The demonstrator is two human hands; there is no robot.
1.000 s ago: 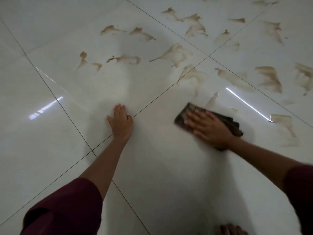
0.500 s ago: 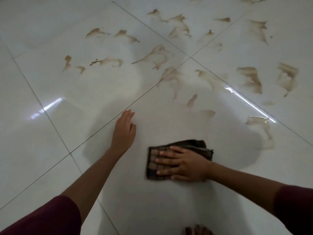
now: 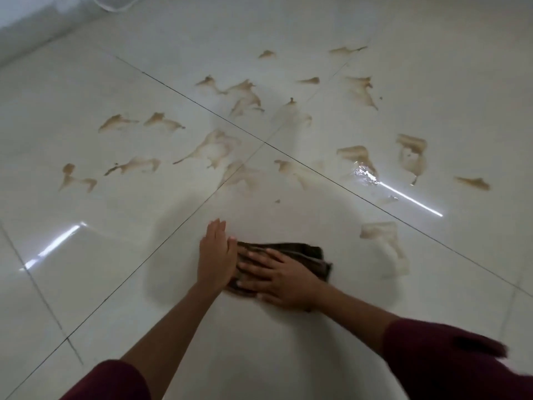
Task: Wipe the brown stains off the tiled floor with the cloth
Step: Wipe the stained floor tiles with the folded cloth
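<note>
We look down on a glossy pale tiled floor (image 3: pixel 86 255), its dark grout lines crossing at a junction (image 3: pixel 264 142) that we take as our landmark. Brown stains (image 3: pixel 213 148) lie scattered all around that junction: several to its left, a cluster beyond it, and more to its right, where one smear sits under a bright streak of reflected light (image 3: pixel 409 197). Another pale smear (image 3: pixel 383 246) lies nearer us and to the right of the junction. Our arms in dark red sleeves (image 3: pixel 444 362) reach in from the bottom edge. Well on the near side of the junction lies the dark brown cloth (image 3: pixel 305 252), bunched flat on the tile. Our right hand (image 3: pixel 279 278) presses down on it with fingers spread and straight. Our left hand (image 3: pixel 216 255) has fingers straight and together, pointing toward the junction, its thumb side touching the cloth's left end; we cannot tell whether the palm rests on the floor.
</note>
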